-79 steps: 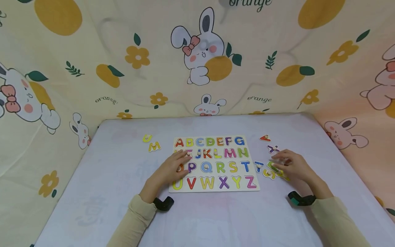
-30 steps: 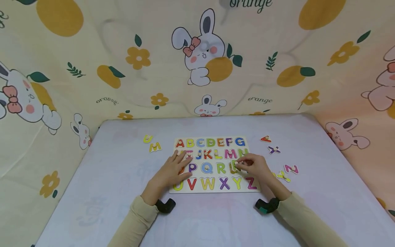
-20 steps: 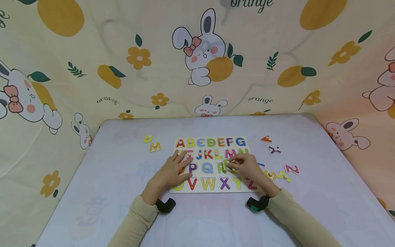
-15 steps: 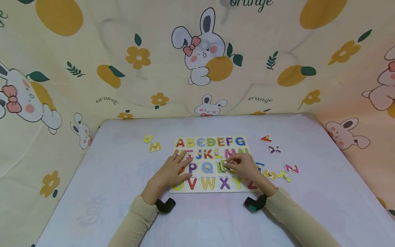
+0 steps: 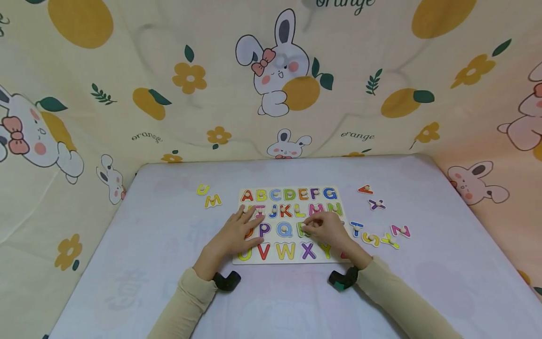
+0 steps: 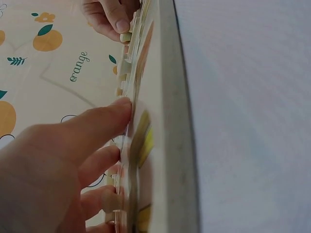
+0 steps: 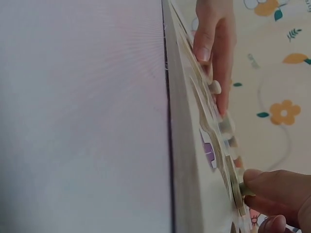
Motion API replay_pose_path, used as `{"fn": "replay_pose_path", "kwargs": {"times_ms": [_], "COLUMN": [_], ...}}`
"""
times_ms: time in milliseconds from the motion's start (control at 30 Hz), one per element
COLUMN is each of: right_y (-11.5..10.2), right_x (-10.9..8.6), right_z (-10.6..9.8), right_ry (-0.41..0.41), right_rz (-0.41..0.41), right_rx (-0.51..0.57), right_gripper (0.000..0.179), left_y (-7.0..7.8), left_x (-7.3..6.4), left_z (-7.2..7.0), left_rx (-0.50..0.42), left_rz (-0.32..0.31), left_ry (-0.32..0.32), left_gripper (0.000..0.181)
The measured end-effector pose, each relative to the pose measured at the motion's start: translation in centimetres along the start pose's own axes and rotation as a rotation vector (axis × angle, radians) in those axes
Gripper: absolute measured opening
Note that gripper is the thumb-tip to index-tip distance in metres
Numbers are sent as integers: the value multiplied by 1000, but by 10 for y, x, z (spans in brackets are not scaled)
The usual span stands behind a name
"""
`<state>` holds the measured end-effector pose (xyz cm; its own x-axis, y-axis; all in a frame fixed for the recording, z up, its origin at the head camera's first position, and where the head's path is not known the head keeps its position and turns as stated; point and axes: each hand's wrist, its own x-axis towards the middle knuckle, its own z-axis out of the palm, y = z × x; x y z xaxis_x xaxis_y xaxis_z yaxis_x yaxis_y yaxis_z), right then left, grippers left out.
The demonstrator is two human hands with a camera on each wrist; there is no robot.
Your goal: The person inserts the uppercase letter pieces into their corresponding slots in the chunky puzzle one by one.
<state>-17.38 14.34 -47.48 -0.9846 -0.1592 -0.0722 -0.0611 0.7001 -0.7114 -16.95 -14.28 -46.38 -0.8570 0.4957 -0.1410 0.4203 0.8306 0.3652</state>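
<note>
A white alphabet puzzle board (image 5: 296, 262) lies on the table, with knobbed letters in its upper rows. My left hand (image 5: 234, 235) rests on its left part, fingers spread over the letters. With thumb and fingertips, my right hand (image 5: 332, 231) pinches the small knob of a green letter R piece (image 5: 300, 230), which is at the R place in the third row. In the right wrist view, the piece (image 7: 235, 189) sits close against the board's face, its knob between thumb and finger. My right hand hides the S and T places.
Right of the board lie a red V-shaped piece (image 5: 365, 189), a purple X (image 5: 377, 205), a blue T (image 5: 356, 228), a yellow S (image 5: 370, 239), a yellow Y (image 5: 389, 241) and a pink piece (image 5: 400, 230). A yellow U (image 5: 203, 189) and W-shaped piece (image 5: 213, 201) lie left.
My right hand has picked up the green R from the loose pieces and carried it left over the board to the R place. My left hand has stayed put.
</note>
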Motion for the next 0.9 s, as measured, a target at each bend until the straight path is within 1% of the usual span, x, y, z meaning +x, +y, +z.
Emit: {"fn": "replay_pose_path", "kwargs": {"times_ms": [233,400,533,767,900], "right_y": [-6,-10,-13,-17,-20], "right_x": [-1,-1,-1,-5,-8], "right_z": [2,4,4,5,5], "right_ry": [-17,0,7,47,76], "right_rz": [23,40,50,29,36], "right_rx": [-35,-65,-68,-97,-112], "right_gripper": [16,16,16,15,16], "left_y": [-1,-2,-2,-1,-1], "left_x": [-1,0,-1,-1,1], "left_z": [0,1,1,-1,1], "left_rx": [14,27,24,11,19], "left_rz": [-6,-15,-20,-12,-3], "left_ry": [-9,-14,-14,-17,-14], "left_gripper": [65,66,65,65,65]}}
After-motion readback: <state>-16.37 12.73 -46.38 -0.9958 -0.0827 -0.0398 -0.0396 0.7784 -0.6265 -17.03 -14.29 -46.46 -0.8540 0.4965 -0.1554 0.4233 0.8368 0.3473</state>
